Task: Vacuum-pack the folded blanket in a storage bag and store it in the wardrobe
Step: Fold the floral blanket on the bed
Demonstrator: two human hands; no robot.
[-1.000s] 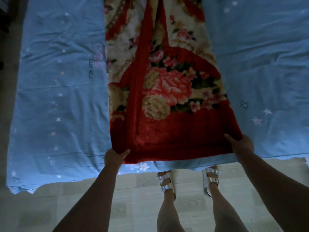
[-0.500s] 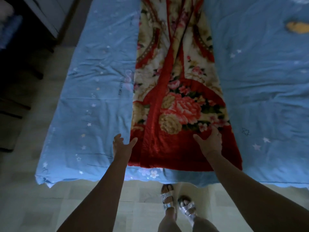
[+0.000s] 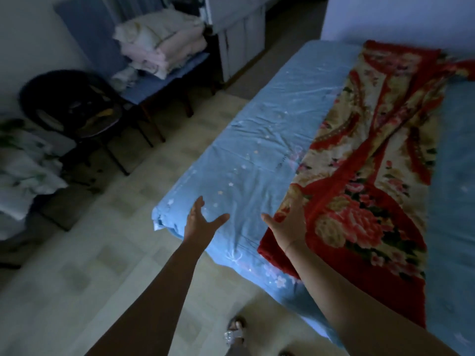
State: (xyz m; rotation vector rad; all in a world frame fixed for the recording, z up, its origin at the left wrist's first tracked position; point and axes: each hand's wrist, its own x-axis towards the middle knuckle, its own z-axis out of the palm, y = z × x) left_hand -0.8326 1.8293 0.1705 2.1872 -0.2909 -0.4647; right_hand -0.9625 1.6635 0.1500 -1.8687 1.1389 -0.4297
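Lying lengthwise on the bed: one blanket [image 3: 359, 201], red with a cream and pink flower pattern, folded into a long strip. It runs from the lower right of the frame to the upper right. Its far end is rumpled near the wall.

Bed sheet [image 3: 257, 140]: light blue with small stars, showing on both sides of the blanket. Its near corner hangs over the floor at frame centre.

Left hand [image 3: 200, 222]: centre of the frame, over the bare sheet near that corner and apart from the blanket. Fingers straight and spread wide, thumb out to the right, holding nothing.

Right hand [image 3: 290, 224]: just right of the left hand, over the blanket's left edge near its lower corner. Fingers stretched out, thumb pointing left, gripping nothing. Whether the palm touches the cloth cannot be told.

Floor [image 3: 115, 265]: pale tiles, lower left.

Dark round chair [image 3: 74, 104]: left of centre, on thin legs.

Stack of folded pale linens [image 3: 159, 50]: upper left, on a blue seat.

Crumpled pale bedding [image 3: 23, 170]: left edge.

Sandalled foot [image 3: 235, 330]: bottom centre, on the tiles.

View dim and somewhat blurred.
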